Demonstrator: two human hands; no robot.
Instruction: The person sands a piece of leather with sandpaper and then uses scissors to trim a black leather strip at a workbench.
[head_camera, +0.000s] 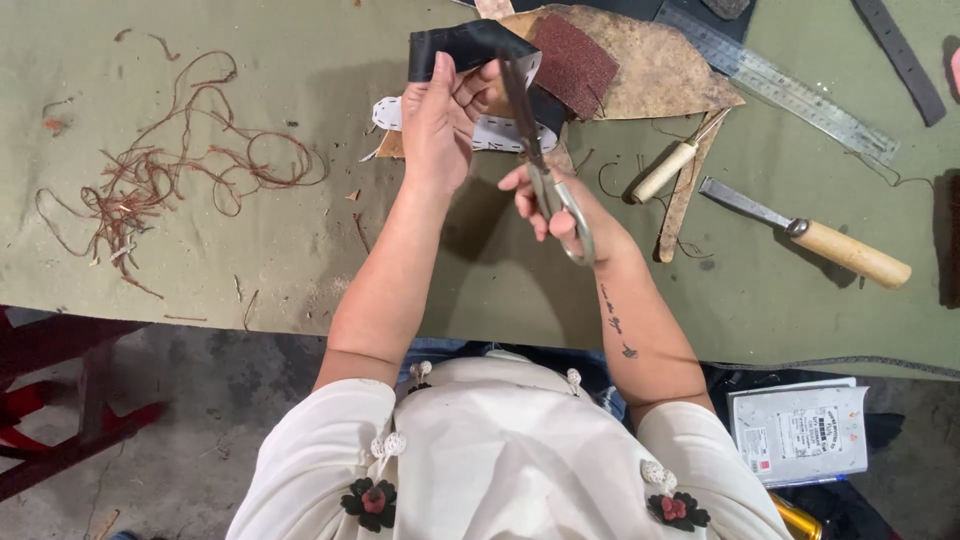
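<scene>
Right hand (556, 205) clamps scissors (535, 150) handles; left hand (437, 120) pinches black leather strip (470, 45) just beside the blades.

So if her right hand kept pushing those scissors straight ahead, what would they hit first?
Probably the black strip held by the left hand; the scissors in the right hand point at it. Depth is unclear.

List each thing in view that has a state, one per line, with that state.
Left hand: gripping black strip.
Right hand: holding scissors, blades at the strip.
Thread: loose tangle.
Chisel: lying flat, unheld.
Awl: lying, unheld.
Ruler: flat on table.
</scene>
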